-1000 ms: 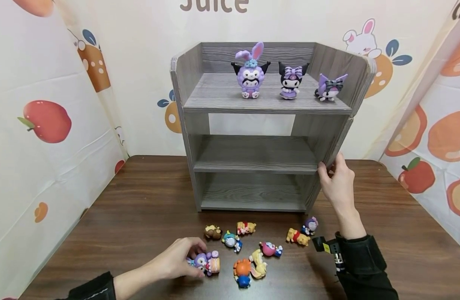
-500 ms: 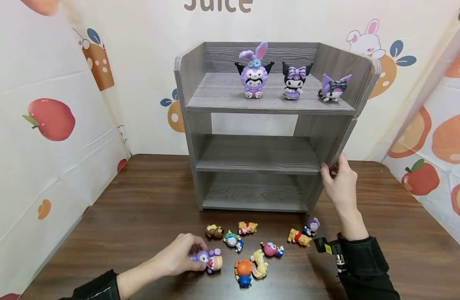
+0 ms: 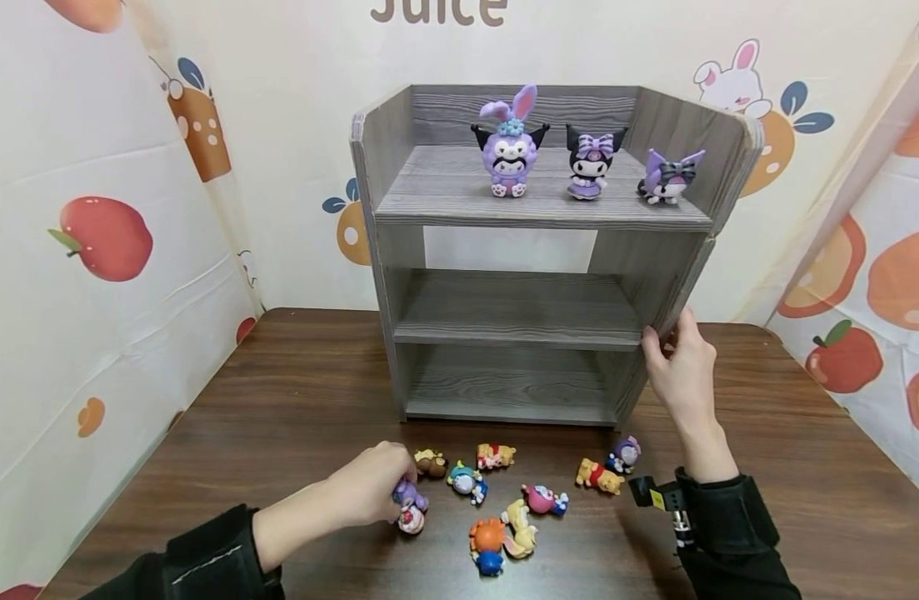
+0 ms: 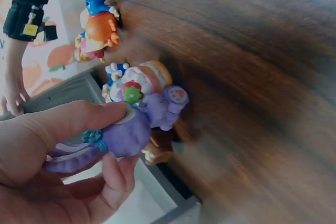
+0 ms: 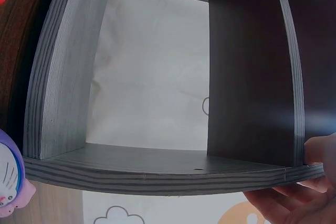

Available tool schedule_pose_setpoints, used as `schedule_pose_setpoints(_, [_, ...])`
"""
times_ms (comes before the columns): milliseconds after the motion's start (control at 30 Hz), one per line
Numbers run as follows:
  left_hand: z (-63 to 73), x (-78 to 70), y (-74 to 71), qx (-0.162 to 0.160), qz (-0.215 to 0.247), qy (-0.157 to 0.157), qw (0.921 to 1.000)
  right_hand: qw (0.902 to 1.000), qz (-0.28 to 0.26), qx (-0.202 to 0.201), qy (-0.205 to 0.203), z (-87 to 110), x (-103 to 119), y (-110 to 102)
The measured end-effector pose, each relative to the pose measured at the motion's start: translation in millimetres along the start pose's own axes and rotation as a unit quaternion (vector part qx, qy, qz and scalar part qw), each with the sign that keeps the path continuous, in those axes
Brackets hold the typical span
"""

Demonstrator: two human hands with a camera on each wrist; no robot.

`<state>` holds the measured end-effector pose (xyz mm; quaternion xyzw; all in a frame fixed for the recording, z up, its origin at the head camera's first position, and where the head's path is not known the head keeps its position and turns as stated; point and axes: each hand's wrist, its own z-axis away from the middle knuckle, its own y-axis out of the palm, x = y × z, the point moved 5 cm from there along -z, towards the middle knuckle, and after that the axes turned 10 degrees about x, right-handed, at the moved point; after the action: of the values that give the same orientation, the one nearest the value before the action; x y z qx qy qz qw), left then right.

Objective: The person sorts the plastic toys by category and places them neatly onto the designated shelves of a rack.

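Observation:
My left hand point(image 3: 372, 483) pinches a purple rabbit figurine point(image 3: 410, 503) between thumb and fingers, close over the table in front of the shelf. In the left wrist view the figurine point(image 4: 126, 132) shows long ears, a blue flower band and a cake-like piece at its lower end. My right hand point(image 3: 684, 367) grips the right side panel of a grey wooden shelf point(image 3: 515, 333), thumb at its front edge. On the top level stand a purple rabbit-eared figurine point(image 3: 511, 158), a black-hooded figurine point(image 3: 589, 162) and a small purple-eared figurine point(image 3: 667, 177).
Several small figurines lie on the brown table point(image 3: 294, 417), among them an orange-and-blue one point(image 3: 488, 546), a pale yellow one point(image 3: 519, 529), a pink one point(image 3: 543, 499) and a yellow bear point(image 3: 599, 477). A fruit-printed cloth point(image 3: 294, 108) hangs behind the shelf.
My left hand has risen slightly and turned over, tipping the rabbit figurine from lying sideways to pointing its cake end toward me. My right hand keeps its grip on the shelf.

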<state>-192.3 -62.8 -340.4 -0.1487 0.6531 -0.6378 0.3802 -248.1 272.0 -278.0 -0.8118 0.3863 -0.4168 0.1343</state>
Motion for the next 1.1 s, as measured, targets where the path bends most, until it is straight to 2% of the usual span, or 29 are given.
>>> schedule_pose_setpoints(133, [-6.0, -9.3, 1.8, 0.02, -0.047, -0.004, 0.9987, 1.0, 0.002, 0.0, -0.001, -0.1, 0, 0])
schedule_pose_setpoints(200, [-7.1, -12.3, 3.4, 0.03, -0.065, -0.019, 0.9973, 1.0, 0.004, 0.0, -0.003, -0.2, 1, 0])
schedule_pose_setpoints(333, [-6.2, -13.4, 6.3, 0.033, -0.07, -0.047, 0.9959, 1.0, 0.005, -0.001, -0.008, -0.6, 1, 0])
schedule_pose_setpoints(500, [-0.7, -6.7, 8.0, -0.011, -0.025, -0.048, 0.9985, 1.0, -0.002, -0.001, -0.009, -1.1, 1, 1])
schedule_pose_setpoints(633, [4.3, 1.0, 10.3, -0.056, 0.042, -0.039, 0.9968, 1.0, -0.001, -0.001, -0.008, -1.3, 1, 1])
schedule_pose_setpoints(767, [7.1, 7.7, 13.3, -0.091, 0.12, -0.031, 0.9881, 1.0, 0.002, -0.004, -0.007, -0.9, 1, 0])
schedule_pose_setpoints(867, [8.6, 12.3, 15.9, -0.111, 0.161, -0.03, 0.9801, 1.0, 0.001, -0.005, -0.006, -0.6, 0, 0])
schedule_pose_setpoints(1100, [11.4, 17.6, 25.3, -0.126, 0.198, -0.065, 0.9699, 1.0, -0.003, -0.004, -0.005, 1.0, 0, -1])
